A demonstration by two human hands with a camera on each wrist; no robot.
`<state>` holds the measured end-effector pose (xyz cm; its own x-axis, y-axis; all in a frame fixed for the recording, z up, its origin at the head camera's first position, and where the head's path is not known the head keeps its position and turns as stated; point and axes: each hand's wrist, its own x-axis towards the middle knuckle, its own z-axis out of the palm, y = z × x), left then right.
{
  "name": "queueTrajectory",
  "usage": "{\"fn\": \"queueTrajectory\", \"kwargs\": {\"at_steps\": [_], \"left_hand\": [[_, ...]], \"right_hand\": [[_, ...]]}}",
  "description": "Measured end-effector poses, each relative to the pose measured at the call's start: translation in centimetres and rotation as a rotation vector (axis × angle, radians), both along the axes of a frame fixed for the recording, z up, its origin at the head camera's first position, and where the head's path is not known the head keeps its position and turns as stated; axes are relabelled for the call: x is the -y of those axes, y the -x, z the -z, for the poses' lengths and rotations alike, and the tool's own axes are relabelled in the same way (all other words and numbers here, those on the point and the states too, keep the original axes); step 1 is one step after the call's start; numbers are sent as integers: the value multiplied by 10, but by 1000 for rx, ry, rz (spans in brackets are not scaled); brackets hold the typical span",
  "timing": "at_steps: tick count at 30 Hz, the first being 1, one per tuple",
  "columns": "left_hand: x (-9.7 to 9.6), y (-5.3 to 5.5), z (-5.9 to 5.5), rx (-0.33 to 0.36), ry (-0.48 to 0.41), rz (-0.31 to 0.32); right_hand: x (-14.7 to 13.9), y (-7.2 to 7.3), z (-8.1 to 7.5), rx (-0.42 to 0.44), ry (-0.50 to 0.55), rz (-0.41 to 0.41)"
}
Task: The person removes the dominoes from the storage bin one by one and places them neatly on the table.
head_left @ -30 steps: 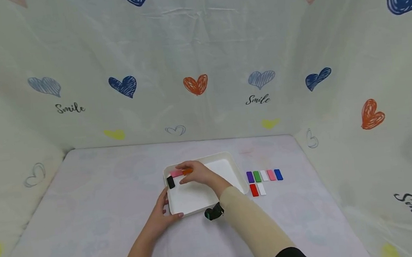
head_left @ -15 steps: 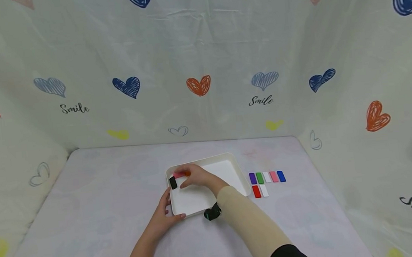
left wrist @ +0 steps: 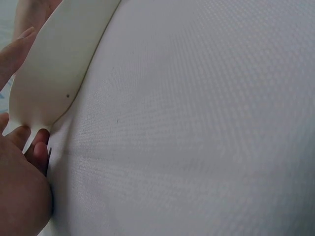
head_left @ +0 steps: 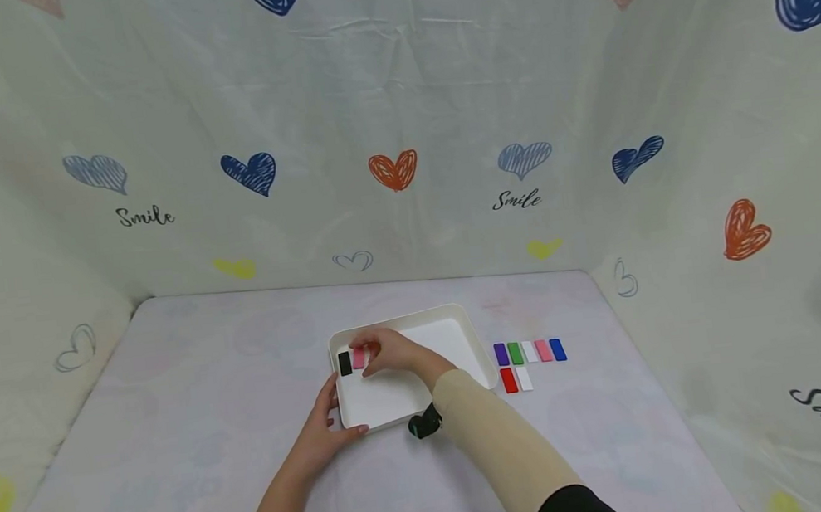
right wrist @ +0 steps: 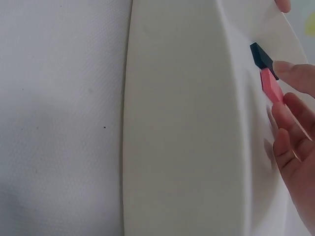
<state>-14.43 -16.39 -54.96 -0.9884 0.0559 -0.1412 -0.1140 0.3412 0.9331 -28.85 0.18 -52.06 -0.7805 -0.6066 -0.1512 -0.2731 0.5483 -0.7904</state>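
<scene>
A shallow white tray [head_left: 432,314] stands on the table. My left hand [head_left: 321,432] holds its near left corner, fingers along the left wall and thumb at the front wall; the left wrist view shows several fingertips against the tray [left wrist: 59,69]. Inside, a black rectangular block [head_left: 345,364] lies near the left wall. Beside it is a pink block [head_left: 358,358], which my right hand [head_left: 394,349] pinches between thumb and fingers. In the right wrist view the black block [right wrist: 261,56] and the pink block [right wrist: 270,84] are close together, end to end. The right hand hides part of the tray floor.
Right of the tray, flat blocks lie in two rows: purple [head_left: 501,354], green [head_left: 515,353], white [head_left: 529,351], pink [head_left: 543,350] and blue [head_left: 557,349], with red [head_left: 509,380] and white [head_left: 524,378] in front. A heart-printed curtain [head_left: 452,226] rises behind the table.
The pink block has turned from lying crosswise to standing alongside the black block. An orange block seen under the right fingers is now hidden. The left hand stays at the tray corner.
</scene>
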Motion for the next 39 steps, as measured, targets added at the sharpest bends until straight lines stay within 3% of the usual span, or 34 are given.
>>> {"fn": "queueTrajectory", "kwargs": {"at_steps": [8, 19, 26, 39], "left_hand": [[0, 1, 0, 0, 12, -6], [-2, -1, -3, 5, 6, -2], [-3, 1, -2, -9, 3, 8], [0, 0, -1, 17, 14, 2]], "right_hand": [[3, -1, 3, -20, -18, 53], [13, -2, 9, -63, -118, 160], [12, -4, 10, -108, -175, 151], [-2, -15, -2, -62, -199, 122]]}}
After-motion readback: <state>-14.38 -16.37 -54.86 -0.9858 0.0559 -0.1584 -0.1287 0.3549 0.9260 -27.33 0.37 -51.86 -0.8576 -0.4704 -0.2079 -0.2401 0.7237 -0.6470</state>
